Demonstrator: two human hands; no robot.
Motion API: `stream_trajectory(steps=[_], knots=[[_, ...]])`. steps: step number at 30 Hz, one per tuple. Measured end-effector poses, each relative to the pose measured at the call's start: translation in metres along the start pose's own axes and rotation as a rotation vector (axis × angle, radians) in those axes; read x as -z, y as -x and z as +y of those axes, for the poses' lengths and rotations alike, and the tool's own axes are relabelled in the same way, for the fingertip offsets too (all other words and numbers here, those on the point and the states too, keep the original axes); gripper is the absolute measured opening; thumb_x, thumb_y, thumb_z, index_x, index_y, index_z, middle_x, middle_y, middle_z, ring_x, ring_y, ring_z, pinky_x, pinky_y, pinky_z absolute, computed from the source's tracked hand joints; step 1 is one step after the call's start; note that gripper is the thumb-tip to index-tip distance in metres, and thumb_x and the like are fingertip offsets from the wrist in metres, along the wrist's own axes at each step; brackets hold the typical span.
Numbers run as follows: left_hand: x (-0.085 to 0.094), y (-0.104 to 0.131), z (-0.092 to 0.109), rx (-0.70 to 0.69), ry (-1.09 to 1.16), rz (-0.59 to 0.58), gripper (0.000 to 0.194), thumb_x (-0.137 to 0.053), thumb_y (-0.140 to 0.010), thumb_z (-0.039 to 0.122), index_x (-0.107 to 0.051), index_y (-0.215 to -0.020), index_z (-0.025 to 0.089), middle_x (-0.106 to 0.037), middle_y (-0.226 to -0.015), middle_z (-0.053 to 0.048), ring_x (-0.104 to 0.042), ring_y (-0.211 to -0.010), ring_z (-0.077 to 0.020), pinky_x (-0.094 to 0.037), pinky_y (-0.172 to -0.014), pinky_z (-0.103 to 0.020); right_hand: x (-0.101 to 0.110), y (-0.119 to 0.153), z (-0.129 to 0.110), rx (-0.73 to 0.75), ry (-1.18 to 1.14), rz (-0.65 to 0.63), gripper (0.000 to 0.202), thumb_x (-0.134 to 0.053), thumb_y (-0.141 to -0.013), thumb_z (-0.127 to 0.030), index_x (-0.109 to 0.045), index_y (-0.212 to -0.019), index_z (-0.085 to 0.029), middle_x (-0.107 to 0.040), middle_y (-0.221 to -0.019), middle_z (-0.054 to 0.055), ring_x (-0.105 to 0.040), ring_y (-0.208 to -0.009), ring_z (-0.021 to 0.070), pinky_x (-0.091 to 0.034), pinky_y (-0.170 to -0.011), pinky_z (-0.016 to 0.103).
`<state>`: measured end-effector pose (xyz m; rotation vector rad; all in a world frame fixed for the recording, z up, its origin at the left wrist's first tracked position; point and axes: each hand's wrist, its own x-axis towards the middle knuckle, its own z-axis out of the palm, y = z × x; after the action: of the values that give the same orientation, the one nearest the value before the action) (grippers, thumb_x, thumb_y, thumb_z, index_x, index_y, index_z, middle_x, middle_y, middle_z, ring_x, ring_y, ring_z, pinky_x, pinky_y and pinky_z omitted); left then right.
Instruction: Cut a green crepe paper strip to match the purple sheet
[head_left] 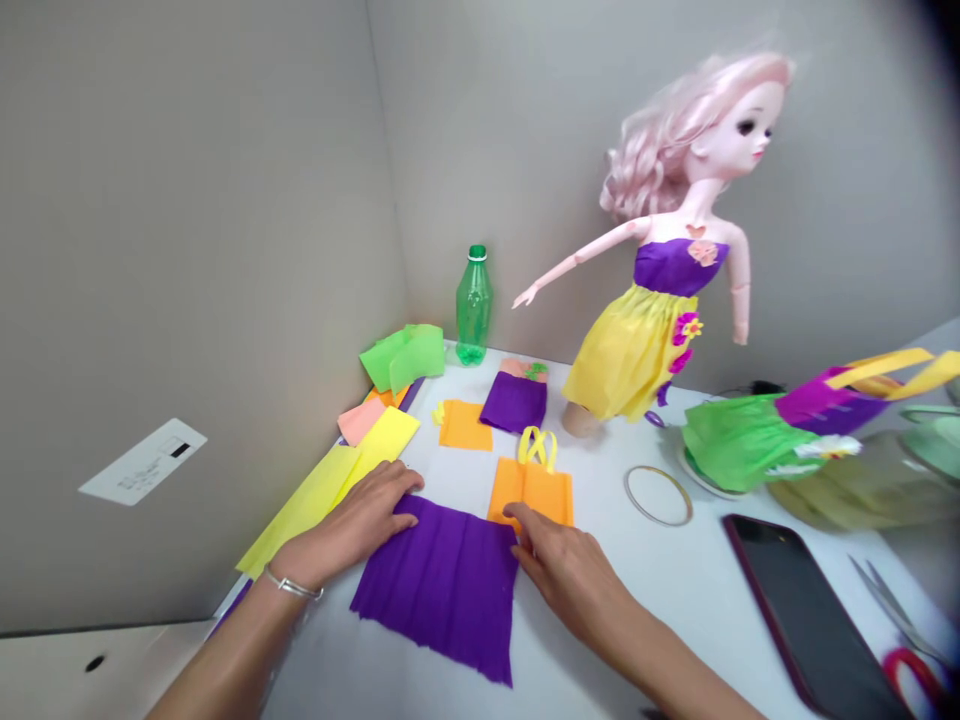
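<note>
A pleated piece of purple crepe paper (450,575) lies flat on the white table, its lower edge uneven. My left hand (375,510) rests at its upper left corner, thumb on the purple paper and fingers spread apart from it. At the upper right corner is my right hand (559,560), thumb near the paper's side edge and forefinger stretched over the lower part of an orange paper piece with yellow loop straps (536,487). Just above, a smaller orange piece (465,425) and a purple-and-peach paper outfit (515,400) lie side by side.
A pink-haired doll (675,270) in a purple-and-yellow dress stands behind. Green (416,355) and yellow paper (330,490) line the left wall. Nearby are a green bottle (473,310), a bangle (658,496), a green-skirted paper dress (739,440), a phone (810,610) and red-handled scissors (911,670).
</note>
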<state>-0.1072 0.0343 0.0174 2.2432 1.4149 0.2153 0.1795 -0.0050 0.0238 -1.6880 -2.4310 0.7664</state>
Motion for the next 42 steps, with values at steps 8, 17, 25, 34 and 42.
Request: stream_trajectory(steps=[8, 17, 25, 34, 42], knots=[[0.037, -0.054, -0.015, 0.328, -0.108, 0.393, 0.044, -0.052, -0.091, 0.050, -0.045, -0.122, 0.020, -0.053, -0.121, -0.012, -0.059, -0.107, -0.0295, -0.047, -0.089, -0.041, -0.002, 0.037, 0.004, -0.104, -0.265, 0.074, 0.032, -0.041, -0.095, -0.037, -0.050, -0.124, -0.027, -0.069, -0.082, 0.003, -0.066, -0.070, 0.0214, -0.046, -0.066, 0.033], [0.046, -0.128, -0.042, 0.448, -0.155, 0.445, 0.025, -0.057, -0.095, 0.038, -0.062, -0.106, 0.016, -0.066, -0.105, -0.007, -0.065, -0.089, -0.0199, -0.053, -0.080, -0.039, 0.004, 0.057, 0.009, -0.170, -0.372, 0.078, 0.028, -0.044, -0.094, -0.041, -0.058, -0.114, -0.027, -0.066, -0.075, 0.001, -0.061, -0.065, 0.0194, -0.044, -0.063, 0.030], [0.070, -0.134, -0.039, 0.334, -0.295, 0.544, 0.060, -0.064, -0.087, 0.031, -0.039, -0.139, 0.016, -0.032, -0.154, -0.016, -0.034, -0.139, -0.0317, -0.033, -0.111, -0.042, 0.001, 0.052, 0.014, -0.168, -0.407, 0.108, 0.023, -0.045, -0.093, -0.037, -0.060, -0.106, -0.026, -0.065, -0.074, 0.001, -0.060, -0.063, 0.0186, -0.043, -0.062, 0.029], [0.086, -0.147, -0.029, 0.380, -0.277, 0.355, 0.060, -0.060, -0.085, 0.027, -0.041, -0.141, 0.022, -0.072, -0.106, -0.013, -0.067, -0.103, -0.0331, -0.049, -0.086, -0.039, -0.002, 0.047, 0.014, -0.183, -0.455, 0.116, 0.022, -0.048, -0.092, -0.036, -0.062, -0.105, -0.025, -0.065, -0.073, 0.001, -0.059, -0.065, 0.0184, -0.043, -0.063, 0.029], [0.092, -0.050, 0.067, 0.015, 0.011, 0.371, 0.044, -0.059, -0.090, 0.035, -0.050, -0.132, 0.030, -0.067, -0.117, -0.001, -0.065, -0.097, -0.0226, -0.051, -0.087, -0.036, 0.012, 0.040, 0.004, -0.086, -1.307, -0.052, 0.040, -0.051, -0.094, -0.053, -0.062, -0.116, -0.022, -0.069, -0.105, 0.011, -0.065, -0.092, 0.0216, -0.052, -0.077, 0.033]])
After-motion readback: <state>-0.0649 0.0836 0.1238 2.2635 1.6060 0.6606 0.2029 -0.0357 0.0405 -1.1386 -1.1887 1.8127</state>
